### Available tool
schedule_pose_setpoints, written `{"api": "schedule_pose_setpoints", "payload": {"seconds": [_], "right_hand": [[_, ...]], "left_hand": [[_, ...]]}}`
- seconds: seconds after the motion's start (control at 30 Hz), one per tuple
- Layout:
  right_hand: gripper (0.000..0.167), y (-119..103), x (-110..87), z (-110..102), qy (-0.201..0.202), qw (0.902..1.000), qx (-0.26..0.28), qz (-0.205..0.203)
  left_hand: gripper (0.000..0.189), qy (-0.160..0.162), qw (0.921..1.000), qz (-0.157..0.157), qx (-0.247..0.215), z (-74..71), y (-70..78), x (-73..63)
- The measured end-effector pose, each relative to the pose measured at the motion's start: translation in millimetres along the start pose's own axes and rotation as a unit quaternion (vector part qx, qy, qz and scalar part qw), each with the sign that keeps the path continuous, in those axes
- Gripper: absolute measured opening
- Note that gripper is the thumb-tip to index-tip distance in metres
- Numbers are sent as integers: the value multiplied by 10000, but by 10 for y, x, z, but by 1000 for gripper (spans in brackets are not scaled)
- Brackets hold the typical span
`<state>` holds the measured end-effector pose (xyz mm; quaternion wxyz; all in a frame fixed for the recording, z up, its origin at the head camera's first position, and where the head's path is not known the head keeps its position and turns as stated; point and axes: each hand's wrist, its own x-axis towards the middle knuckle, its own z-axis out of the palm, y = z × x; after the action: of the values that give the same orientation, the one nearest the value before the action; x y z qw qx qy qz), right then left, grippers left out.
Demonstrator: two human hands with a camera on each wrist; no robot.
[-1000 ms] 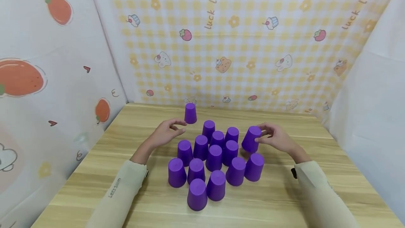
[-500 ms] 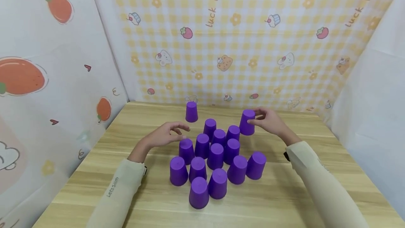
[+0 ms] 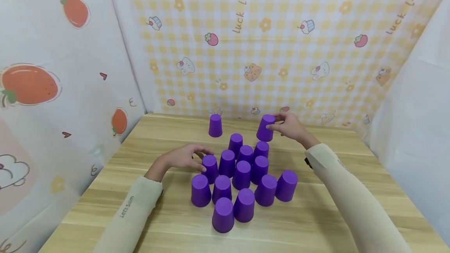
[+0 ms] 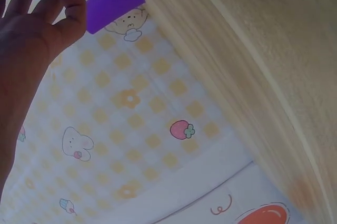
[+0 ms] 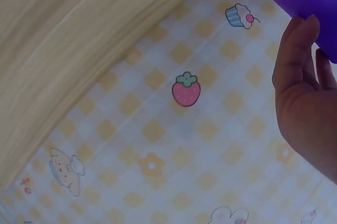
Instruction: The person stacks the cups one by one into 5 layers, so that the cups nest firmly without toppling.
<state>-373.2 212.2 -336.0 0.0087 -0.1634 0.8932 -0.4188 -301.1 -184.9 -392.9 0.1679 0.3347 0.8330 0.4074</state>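
Note:
Several purple cups stand upside down on the wooden table. My right hand (image 3: 289, 126) grips a purple cup (image 3: 265, 129) at the table's far side, thumb on its near face; this held cup (image 5: 308, 3) also shows in the right wrist view. It leans slightly; whether its rim touches the table is unclear. My left hand (image 3: 183, 157) reaches around the leftmost cup of the middle rows (image 3: 210, 171), thumb in front of it and fingers behind its top. Contact there is hard to tell. In the left wrist view, my left hand (image 4: 39, 27) shows spread fingers.
A lone cup (image 3: 215, 126) stands at the back left, near the patterned wall cloth (image 3: 263, 50). Clustered cups fill the middle, with front ones (image 3: 223, 218) nearest me and one (image 3: 286, 186) at the right. White cloths border both sides.
My right hand has carried its cup from beside the cluster's right side to the back, moving away and leftward. My left hand has come down around a cup on the cluster's left.

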Motion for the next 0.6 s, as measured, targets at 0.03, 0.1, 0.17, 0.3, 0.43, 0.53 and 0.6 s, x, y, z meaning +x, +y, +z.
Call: {"api": "schedule_pose_setpoints", "payload": {"seconds": [0.03, 0.1, 0.17, 0.3, 0.43, 0.53, 0.6], "right_hand": [[49, -17, 30, 26, -20, 10000, 15, 13], [49, -47, 92, 86, -54, 10000, 51, 58], [51, -75, 158, 122, -74, 9999, 78, 97], [54, -120, 266, 199, -167, 9997, -9, 203], [52, -175, 352, 275, -184, 9996, 7, 192], [50, -200, 413, 342, -231, 9996, 74, 111], [48, -206, 450, 383, -238, 9997, 63, 75]], "left_hand": [[57, -16, 10000, -12, 68, 11, 1, -7], [55, -55, 10000, 19, 81, 34, 4, -13], [53, -69, 10000, 17, 65, 44, 10, 8], [49, 8, 10000, -53, 0, 70, 5, 34], [48, 341, 9991, -140, 215, 86, -12, 43], [50, 508, 9976, -245, 408, 97, -17, 33], [50, 545, 9972, -274, 429, 104, -12, 30]]}}
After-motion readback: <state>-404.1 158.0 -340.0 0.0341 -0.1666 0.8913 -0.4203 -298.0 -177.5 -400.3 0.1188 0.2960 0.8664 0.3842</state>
